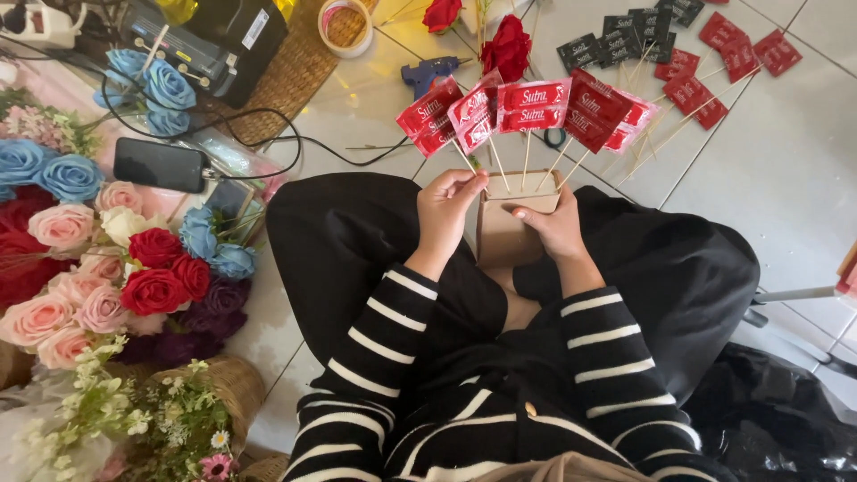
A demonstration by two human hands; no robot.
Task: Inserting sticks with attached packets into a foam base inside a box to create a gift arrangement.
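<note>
Brown cardboard box (503, 234) upright on lap, red packets on skewers (527, 112) fanned out w/ sticks inside.

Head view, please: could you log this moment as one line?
left hand: pinching stick | right hand: holding box | packets: upright on sticks in box

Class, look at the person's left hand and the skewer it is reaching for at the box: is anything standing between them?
Nothing visible does. The left hand already pinches a skewer at the rim of the box, fingertips on the stick. The right hand grips the box's other side, clear of that skewer.
</note>
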